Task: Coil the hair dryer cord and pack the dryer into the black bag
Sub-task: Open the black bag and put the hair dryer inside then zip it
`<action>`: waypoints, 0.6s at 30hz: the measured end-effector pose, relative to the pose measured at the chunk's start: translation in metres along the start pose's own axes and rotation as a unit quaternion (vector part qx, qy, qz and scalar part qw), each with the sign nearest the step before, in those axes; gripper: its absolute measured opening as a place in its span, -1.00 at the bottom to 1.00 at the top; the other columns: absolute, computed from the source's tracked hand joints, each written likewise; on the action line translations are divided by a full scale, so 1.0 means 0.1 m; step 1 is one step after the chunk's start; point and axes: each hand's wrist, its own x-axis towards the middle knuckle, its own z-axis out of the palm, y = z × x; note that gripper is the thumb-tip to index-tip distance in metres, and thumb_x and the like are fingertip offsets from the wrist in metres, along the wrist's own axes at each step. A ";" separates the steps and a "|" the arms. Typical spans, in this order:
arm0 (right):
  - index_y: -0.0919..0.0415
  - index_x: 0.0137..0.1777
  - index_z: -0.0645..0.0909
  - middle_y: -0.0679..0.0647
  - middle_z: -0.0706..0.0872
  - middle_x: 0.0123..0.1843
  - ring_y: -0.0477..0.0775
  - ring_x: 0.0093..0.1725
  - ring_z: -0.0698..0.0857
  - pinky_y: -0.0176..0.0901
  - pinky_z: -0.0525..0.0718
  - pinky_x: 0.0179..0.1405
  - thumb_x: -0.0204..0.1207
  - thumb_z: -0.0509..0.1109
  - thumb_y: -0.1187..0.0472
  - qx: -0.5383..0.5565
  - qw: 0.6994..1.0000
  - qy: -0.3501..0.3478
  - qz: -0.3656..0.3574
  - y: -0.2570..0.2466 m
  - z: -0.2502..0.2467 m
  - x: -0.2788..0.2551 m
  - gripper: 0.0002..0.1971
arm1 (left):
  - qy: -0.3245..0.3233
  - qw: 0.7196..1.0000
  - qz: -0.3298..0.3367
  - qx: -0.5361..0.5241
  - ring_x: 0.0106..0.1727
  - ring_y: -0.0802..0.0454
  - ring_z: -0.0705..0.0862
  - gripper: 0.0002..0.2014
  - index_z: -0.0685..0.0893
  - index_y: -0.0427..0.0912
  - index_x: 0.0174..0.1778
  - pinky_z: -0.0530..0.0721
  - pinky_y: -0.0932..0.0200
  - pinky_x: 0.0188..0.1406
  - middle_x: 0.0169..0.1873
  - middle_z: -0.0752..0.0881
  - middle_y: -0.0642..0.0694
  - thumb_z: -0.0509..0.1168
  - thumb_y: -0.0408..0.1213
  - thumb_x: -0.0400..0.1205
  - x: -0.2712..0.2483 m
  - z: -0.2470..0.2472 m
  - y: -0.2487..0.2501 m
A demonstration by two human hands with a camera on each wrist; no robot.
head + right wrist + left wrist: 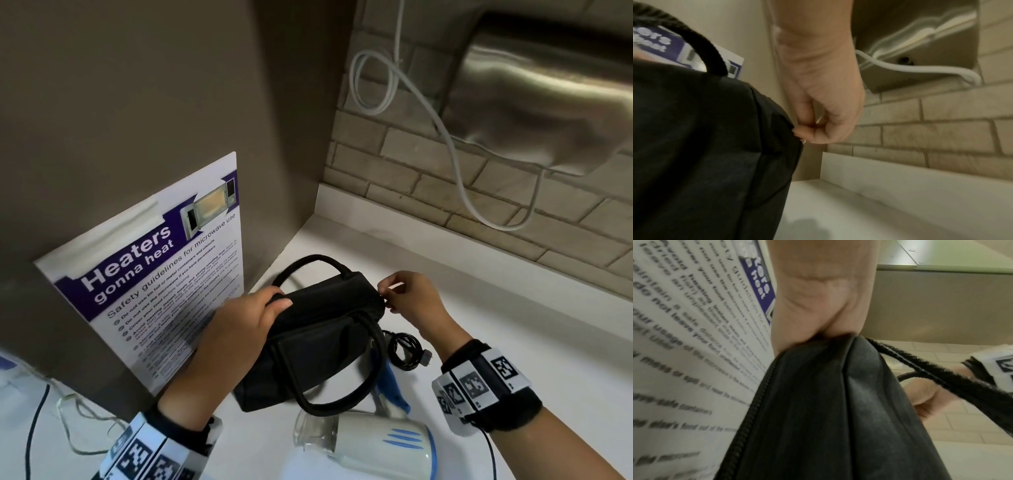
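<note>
- Head view: the black bag (318, 329) stands on the white tabletop (496, 308), close to the microwave poster (154, 274) on the left wall. The left hand (253, 315) grips the bag's top edge at its left end, fingers curled over it. The right hand (414, 296) pinches something small at the bag's right end, thumb against forefinger; I judge this to be the zip pull, though the pull itself is too small to confirm. The hair dryer (383, 442) lies on the tabletop just in front of the bag, not yet packed. Its black cord (406, 349) lies coiled beside the bag's right side, plug outward.
- Left wrist view: the palm clamps the bag's upper edge; a closed zip line (748, 418) runs along the bag. One bag handle (941, 374) crosses in front of the right hand.
- Right wrist view: the fingers (803, 116) are closed in a tight pinch at the bag's corner seam, touching the fabric.
- Step in hand, as I judge it: opening the bag. To do it well, the left hand should hold the top taut while the right draws the pull steadily along the zip line, keeping the handles out of the way.
</note>
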 end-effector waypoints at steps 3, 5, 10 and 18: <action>0.05 -0.13 0.67 0.09 0.78 -0.28 0.15 -0.24 0.73 -0.15 0.56 -0.30 0.49 0.38 0.28 -0.152 0.984 0.049 -0.080 -0.28 -0.02 -0.15 -0.90 | 0.027 0.997 0.044 0.052 -0.40 0.07 0.67 -0.66 0.68 -0.03 -0.03 0.58 0.24 -0.43 -0.46 0.72 0.01 0.10 0.10 0.68 -0.06 0.09 0.10; 0.05 -0.03 0.65 0.12 0.76 -0.19 0.20 -0.16 0.71 -0.12 0.55 -0.28 0.50 0.39 0.23 -0.180 0.971 0.080 -0.134 -0.46 0.01 -0.25 -0.90 | 0.048 0.994 0.059 0.075 -0.51 0.04 0.64 -0.61 0.67 -0.05 -0.06 0.54 0.20 -0.54 -0.55 0.68 0.01 0.06 0.12 0.67 -0.10 0.14 0.16; 0.04 0.00 0.64 0.02 0.74 -0.16 0.05 -0.14 0.69 -0.18 0.55 -0.16 0.46 0.45 0.27 -0.117 0.961 0.080 -0.235 -0.71 0.24 -0.55 -0.83 | 0.056 0.995 0.041 0.070 -0.57 0.04 0.62 -0.52 0.66 -0.11 -0.07 0.65 0.01 -0.54 -0.60 0.63 0.00 -0.04 0.14 0.69 -0.15 0.16 0.19; 0.06 0.18 0.63 0.07 0.73 -0.05 0.03 -0.12 0.76 -0.15 0.69 -0.13 0.51 0.34 0.40 -0.136 0.944 0.077 -0.289 -0.70 0.42 -0.68 -0.69 | 0.094 0.994 -0.047 -0.001 -0.48 0.20 0.61 -0.75 0.63 -0.09 -0.15 0.45 0.33 -0.48 -0.53 0.62 0.07 0.11 -0.10 0.71 -0.13 0.02 0.17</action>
